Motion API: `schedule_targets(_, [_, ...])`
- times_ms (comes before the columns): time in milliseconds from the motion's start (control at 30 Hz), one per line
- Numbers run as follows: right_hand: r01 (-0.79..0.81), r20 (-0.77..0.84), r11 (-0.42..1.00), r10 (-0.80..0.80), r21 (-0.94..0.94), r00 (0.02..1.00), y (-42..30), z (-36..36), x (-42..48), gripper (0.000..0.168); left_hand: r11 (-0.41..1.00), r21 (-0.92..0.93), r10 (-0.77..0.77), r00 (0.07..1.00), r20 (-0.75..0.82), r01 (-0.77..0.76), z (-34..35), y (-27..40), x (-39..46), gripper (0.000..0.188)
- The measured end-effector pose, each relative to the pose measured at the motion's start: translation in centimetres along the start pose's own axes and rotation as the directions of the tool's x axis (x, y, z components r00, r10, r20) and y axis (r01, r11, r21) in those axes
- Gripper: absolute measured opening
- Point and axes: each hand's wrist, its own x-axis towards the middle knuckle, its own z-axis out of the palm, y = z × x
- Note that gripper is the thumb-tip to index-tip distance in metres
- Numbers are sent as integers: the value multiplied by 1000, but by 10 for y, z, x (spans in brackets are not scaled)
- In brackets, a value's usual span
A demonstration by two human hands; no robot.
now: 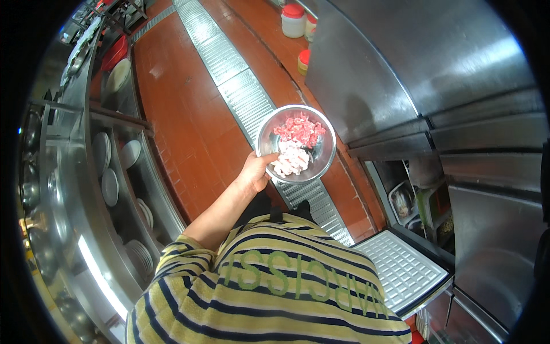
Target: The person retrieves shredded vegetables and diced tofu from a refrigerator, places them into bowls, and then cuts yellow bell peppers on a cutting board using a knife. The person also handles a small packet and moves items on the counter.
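Observation:
My left hand (257,170) holds a round stainless steel bowl (318,167) by its near left rim, the thumb over the edge and the fingers under it. In the bowl lie two separate heaps: red raw meat pieces (300,129) on the far side and pale, whitish-pink raw pieces (292,158) nearer my thumb. The bowl is held above the floor, in front of my body. My right hand is out of view. To the right of my body, a refrigerator door with a white ribbed inner panel (397,266) stands open, and food containers (403,202) show inside the compartment.
A steel shelf unit (129,180) with stacked white plates (138,256) runs along the left. A metal drain grating (245,103) crosses the red tiled floor (184,107). Red-lidded tubs (294,21) stand beside the steel cabinet (369,77) at the upper right. A red basin (115,53) is at the upper left.

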Motion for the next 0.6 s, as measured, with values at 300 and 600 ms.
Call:
schedule_targets(300, [-18,-201,1000,16,-7,980,-175,-89,-198,30,994,67,-85,996,22,83,-70,166,88,43])
schedule_targets(600, [308,293,342,-936,888,195,-570,-21,-520,22,980,-165,-97,992,75,108,-87,308,183,40])
